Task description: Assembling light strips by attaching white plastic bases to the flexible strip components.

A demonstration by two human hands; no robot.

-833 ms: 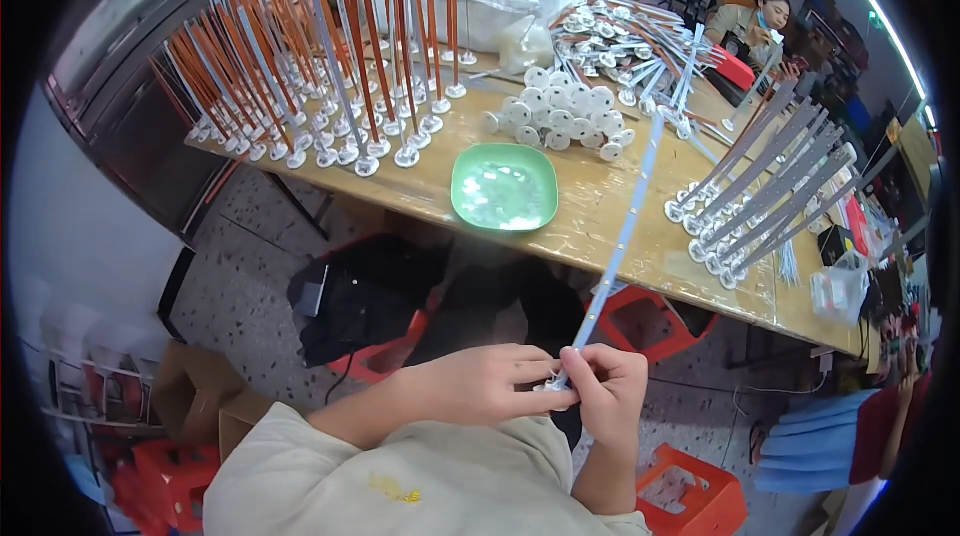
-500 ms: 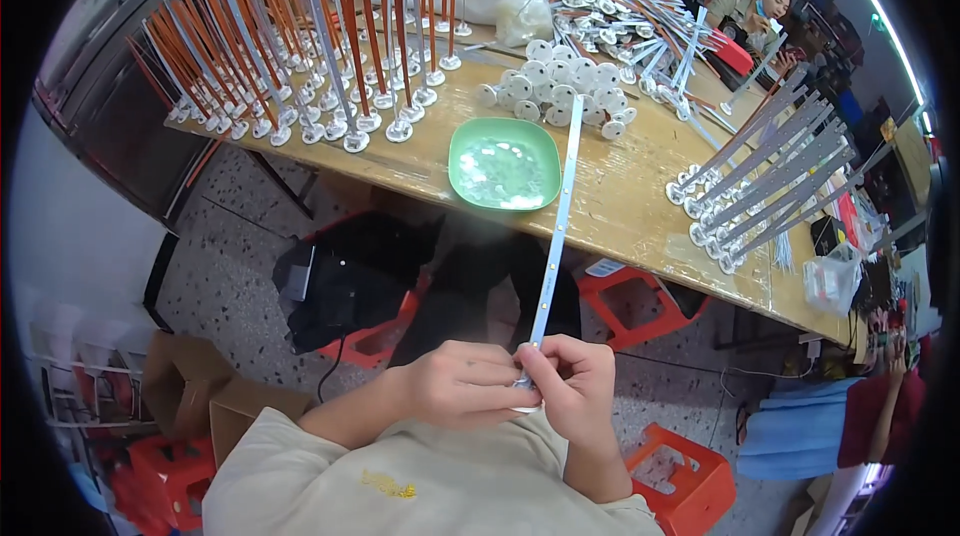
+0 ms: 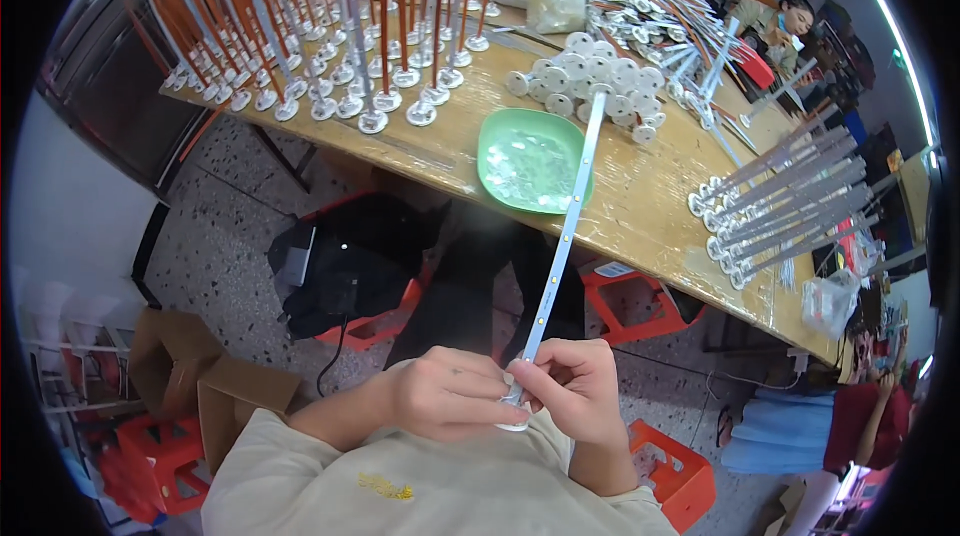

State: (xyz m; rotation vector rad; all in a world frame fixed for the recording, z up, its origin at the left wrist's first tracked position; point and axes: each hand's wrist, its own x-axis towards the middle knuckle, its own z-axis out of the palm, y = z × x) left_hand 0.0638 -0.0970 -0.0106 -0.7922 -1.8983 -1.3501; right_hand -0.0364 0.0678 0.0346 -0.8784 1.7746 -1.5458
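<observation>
A long, thin LED strip point(image 3: 562, 258) on a pale blue-white bar slants up and away from my hands, its far end overlapping the table edge in the view. At its near end is a white round base point(image 3: 512, 426), close to my shirt and partly hidden by fingers. My left hand point(image 3: 448, 392) is curled around this base end. With thumb and fingers, my right hand point(image 3: 572, 388) pinches the strip just above the base. Past the strip's middle, a green plastic dish point(image 3: 535, 116) on the table holds small clear or whitish pieces.
The wooden table point(image 3: 640, 206) carries a pile of white round bases point(image 3: 600, 76), upright strips point(image 3: 385, 26) at left and a tilted group point(image 3: 790, 196) at right. Red stools point(image 3: 675, 476) and open cardboard boxes point(image 3: 235, 401) surround me. A co-worker point(image 3: 775, 21) sits at the far right.
The strip's base end has shifted slightly left and down with both hands, and more of the base shows. The table and its contents appear farther right as the view turns.
</observation>
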